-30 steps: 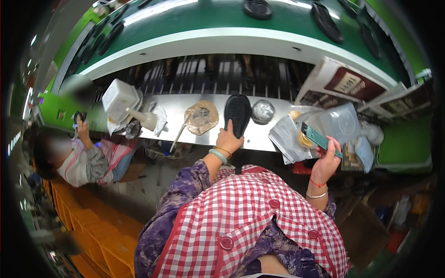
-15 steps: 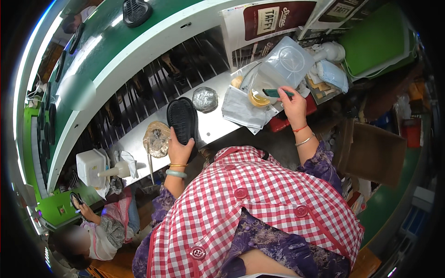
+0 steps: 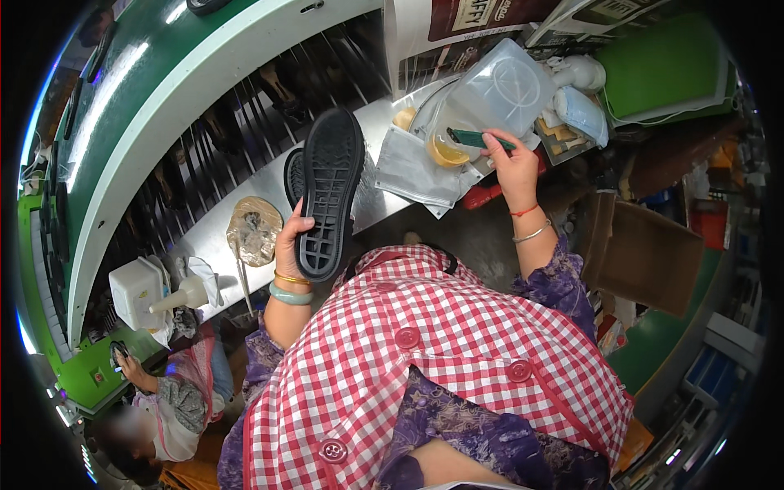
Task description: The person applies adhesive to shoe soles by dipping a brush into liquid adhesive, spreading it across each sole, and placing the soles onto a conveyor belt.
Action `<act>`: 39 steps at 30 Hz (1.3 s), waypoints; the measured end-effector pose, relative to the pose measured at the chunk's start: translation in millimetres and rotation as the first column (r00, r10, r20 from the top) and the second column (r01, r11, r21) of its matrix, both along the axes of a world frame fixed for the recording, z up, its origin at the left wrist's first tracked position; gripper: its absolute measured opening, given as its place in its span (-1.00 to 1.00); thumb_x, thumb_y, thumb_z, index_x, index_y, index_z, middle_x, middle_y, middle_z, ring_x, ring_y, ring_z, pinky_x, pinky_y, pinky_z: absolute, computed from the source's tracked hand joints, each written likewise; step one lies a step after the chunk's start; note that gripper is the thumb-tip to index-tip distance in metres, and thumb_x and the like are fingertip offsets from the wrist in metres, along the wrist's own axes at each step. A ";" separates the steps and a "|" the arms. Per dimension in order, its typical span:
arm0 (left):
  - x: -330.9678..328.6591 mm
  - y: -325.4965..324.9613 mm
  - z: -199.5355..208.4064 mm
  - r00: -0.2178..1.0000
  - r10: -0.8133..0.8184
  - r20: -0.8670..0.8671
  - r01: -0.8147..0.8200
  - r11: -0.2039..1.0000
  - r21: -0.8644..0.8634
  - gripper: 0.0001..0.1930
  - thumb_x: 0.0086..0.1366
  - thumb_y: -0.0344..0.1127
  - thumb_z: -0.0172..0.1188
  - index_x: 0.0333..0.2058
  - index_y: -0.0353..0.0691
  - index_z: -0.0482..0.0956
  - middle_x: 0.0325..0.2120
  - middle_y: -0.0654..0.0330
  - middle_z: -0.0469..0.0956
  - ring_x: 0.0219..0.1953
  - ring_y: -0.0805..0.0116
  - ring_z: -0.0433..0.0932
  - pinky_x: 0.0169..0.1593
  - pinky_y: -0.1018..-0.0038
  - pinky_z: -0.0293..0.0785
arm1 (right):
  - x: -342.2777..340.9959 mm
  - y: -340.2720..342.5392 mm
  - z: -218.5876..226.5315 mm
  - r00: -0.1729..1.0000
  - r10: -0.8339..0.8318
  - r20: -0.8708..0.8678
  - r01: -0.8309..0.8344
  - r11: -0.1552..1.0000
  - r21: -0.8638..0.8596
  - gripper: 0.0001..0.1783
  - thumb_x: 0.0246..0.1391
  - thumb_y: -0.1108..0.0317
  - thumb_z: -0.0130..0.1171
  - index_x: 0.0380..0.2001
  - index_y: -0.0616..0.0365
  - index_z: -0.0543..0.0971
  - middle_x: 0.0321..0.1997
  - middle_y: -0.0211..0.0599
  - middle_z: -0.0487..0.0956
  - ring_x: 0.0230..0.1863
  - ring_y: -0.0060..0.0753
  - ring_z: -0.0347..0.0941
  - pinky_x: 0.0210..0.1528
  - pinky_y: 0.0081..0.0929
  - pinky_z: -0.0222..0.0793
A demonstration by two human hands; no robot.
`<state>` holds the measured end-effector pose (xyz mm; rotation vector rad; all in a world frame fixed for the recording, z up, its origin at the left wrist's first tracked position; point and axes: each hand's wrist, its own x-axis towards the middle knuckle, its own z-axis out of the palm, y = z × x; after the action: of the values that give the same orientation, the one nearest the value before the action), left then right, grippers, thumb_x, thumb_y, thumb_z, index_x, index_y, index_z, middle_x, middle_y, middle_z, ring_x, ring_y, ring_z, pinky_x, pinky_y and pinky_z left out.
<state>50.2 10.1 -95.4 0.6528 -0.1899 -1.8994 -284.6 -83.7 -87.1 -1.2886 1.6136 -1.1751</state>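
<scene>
My left hand (image 3: 291,237) grips a black rubber shoe sole (image 3: 331,184) by its lower end, thumb over the edge. The sole is raised above the bench, its gridded hollow face partly showing. Behind it, a second black sole (image 3: 292,178) rests on the metal bench, mostly hidden. My right hand (image 3: 516,170) pinches a flat green brush (image 3: 475,140) between thumb and fingers. Its dark tip is over a clear tub with yellowish liquid (image 3: 447,153). Whether the tip touches the liquid, I cannot tell.
Grey cloths (image 3: 416,175) lie beside the tub. A brown plastic-wrapped disc (image 3: 255,230), a white bottle (image 3: 137,292) and a green conveyor (image 3: 122,90) are to the left. A green bin (image 3: 665,69) and cardboard box (image 3: 645,261) stand right. Another person (image 3: 175,400) sits lower left.
My left hand has picked up one sole from the bench, bringing it up and tilting it. The other sole stays behind it. My right hand keeps the brush at the tub.
</scene>
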 end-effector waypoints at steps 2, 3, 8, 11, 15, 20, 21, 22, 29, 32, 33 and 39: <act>-16.0 -1.7 15.8 0.993 0.059 -0.106 -0.060 0.998 -0.007 -0.42 0.05 -0.41 -0.02 0.12 -0.36 0.21 0.00 -0.08 0.38 0.03 0.05 0.42 0.09 0.09 0.39 | -2.6 -0.7 1.4 0.999 0.013 0.049 -0.012 1.000 -0.024 -0.79 0.03 0.38 0.23 -0.27 0.26 0.60 -0.46 -0.36 0.59 -0.46 -0.63 0.50 -0.41 -0.70 0.36; -21.7 -2.5 24.2 0.990 0.036 -0.135 -0.038 0.999 -0.018 -0.42 0.08 -0.36 -0.02 0.13 -0.34 0.20 0.02 -0.09 0.36 0.08 -0.04 0.35 0.08 0.01 0.38 | -4.0 -0.7 -1.7 0.999 0.013 0.046 -0.012 1.000 -0.018 -0.79 0.03 0.38 0.23 -0.27 0.26 0.60 -0.46 -0.36 0.59 -0.46 -0.63 0.50 -0.41 -0.70 0.36; -21.4 -12.1 15.1 0.959 -0.029 -0.282 0.065 0.991 0.118 -0.45 0.28 -0.13 -0.14 0.22 -0.13 0.09 0.12 -0.09 0.25 0.18 -0.19 0.21 0.07 -0.03 0.38 | -16.1 -0.4 -30.7 0.990 0.129 -0.060 -0.125 0.990 0.063 -0.78 0.07 0.35 0.19 -0.21 0.18 0.60 -0.37 -0.42 0.59 -0.39 -0.69 0.52 -0.53 -0.79 0.26; -27.7 -12.8 13.2 0.975 -0.015 -0.223 0.049 0.988 0.148 -0.50 0.33 -0.17 -0.19 0.24 -0.06 0.08 0.13 -0.09 0.23 0.17 -0.17 0.22 0.06 0.00 0.40 | -16.1 3.5 -30.5 0.995 0.035 0.090 -0.051 0.982 0.184 -0.78 0.08 0.35 0.18 -0.21 0.19 0.60 -0.35 -0.41 0.59 -0.38 -0.68 0.51 -0.52 -0.79 0.26; -35.7 -10.1 4.3 0.989 -0.021 -0.146 0.028 0.999 0.044 -0.52 0.39 -0.09 -0.24 0.24 -0.02 0.07 0.14 -0.04 0.23 0.15 -0.14 0.26 0.05 0.05 0.42 | -18.5 2.6 -33.9 0.995 0.042 0.094 -0.056 0.986 0.158 -0.78 0.08 0.34 0.17 -0.21 0.20 0.60 -0.35 -0.43 0.60 -0.37 -0.68 0.52 -0.53 -0.79 0.25; -37.2 -7.4 -3.0 0.996 -0.029 -0.085 0.031 0.999 0.029 -0.46 0.38 0.03 -0.27 0.24 -0.08 0.06 0.12 -0.01 0.26 0.13 -0.08 0.30 0.06 0.18 0.44 | -14.5 1.4 -38.4 0.981 0.029 0.190 -0.052 0.992 0.113 -0.80 0.04 0.34 0.23 -0.26 0.16 0.63 -0.51 -0.41 0.58 -0.62 -0.81 0.32 -0.66 -0.79 0.09; -36.7 -6.9 -4.0 0.996 -0.023 -0.084 0.025 1.000 0.017 -0.44 0.38 0.06 -0.28 0.24 -0.10 0.06 0.12 -0.01 0.27 0.12 -0.06 0.32 0.06 0.22 0.45 | -15.1 1.9 -40.3 0.982 0.030 0.188 -0.052 0.992 0.115 -0.80 0.04 0.34 0.23 -0.26 0.16 0.63 -0.51 -0.41 0.58 -0.62 -0.81 0.32 -0.66 -0.79 0.09; -36.2 -6.1 -4.6 0.999 -0.019 -0.046 0.020 0.999 0.031 -0.39 0.36 0.13 -0.32 0.24 -0.14 0.06 0.12 0.00 0.27 0.11 -0.04 0.33 0.05 0.28 0.46 | -16.0 2.8 -43.6 0.977 0.044 0.208 -0.072 0.989 0.128 -0.78 0.05 0.33 0.22 -0.25 0.19 0.62 -0.49 -0.38 0.59 -0.58 -0.78 0.37 -0.65 -0.79 0.10; -25.9 2.0 -22.6 0.976 0.007 -0.216 0.014 0.996 0.094 -0.22 0.23 0.37 -0.35 0.24 -0.08 0.07 0.17 -0.07 0.19 0.15 -0.18 0.24 0.01 0.06 0.45 | 0.8 19.3 -33.4 0.752 -0.109 0.651 -0.091 0.960 0.265 -0.70 0.14 0.26 0.11 -0.22 0.33 0.52 -0.44 -0.33 0.57 -0.46 -0.65 0.47 -0.62 -0.78 0.18; -23.9 5.3 -21.3 0.918 0.022 -0.396 0.034 0.991 0.133 -0.16 0.18 0.43 -0.32 0.24 -0.10 0.06 0.18 -0.08 0.17 0.17 -0.22 0.20 0.04 0.00 0.40 | 55.7 28.0 23.3 0.750 0.018 0.661 -0.166 0.973 0.161 -0.73 0.18 0.29 0.05 -0.24 0.32 0.53 -0.45 -0.30 0.56 -0.50 -0.59 0.47 -0.59 -0.77 0.23; -27.1 1.5 -14.0 0.899 -0.005 -0.439 0.053 0.994 0.099 -0.14 0.16 0.45 -0.34 0.24 -0.10 0.06 0.18 -0.10 0.16 0.17 -0.22 0.20 0.05 0.00 0.39 | 69.2 28.7 39.7 0.772 0.101 0.627 -0.205 0.974 0.096 -0.73 0.19 0.29 0.03 -0.24 0.31 0.53 -0.45 -0.30 0.56 -0.50 -0.58 0.48 -0.58 -0.76 0.25; -34.0 4.5 10.1 0.907 -0.054 -0.418 0.058 0.998 -0.003 -0.07 0.11 0.52 -0.43 0.26 -0.09 -0.03 0.14 -0.12 0.20 0.09 -0.21 0.32 -0.02 0.08 0.48 | 116.7 32.4 62.3 0.833 0.268 0.484 -0.266 0.961 -0.075 -0.73 0.21 0.29 -0.02 -0.25 0.30 0.54 -0.47 -0.29 0.57 -0.48 -0.60 0.49 -0.51 -0.74 0.31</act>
<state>16.2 14.5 -85.4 0.2336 0.0772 -2.0485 -167.9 -51.4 -24.9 -1.0614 1.0217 -1.2057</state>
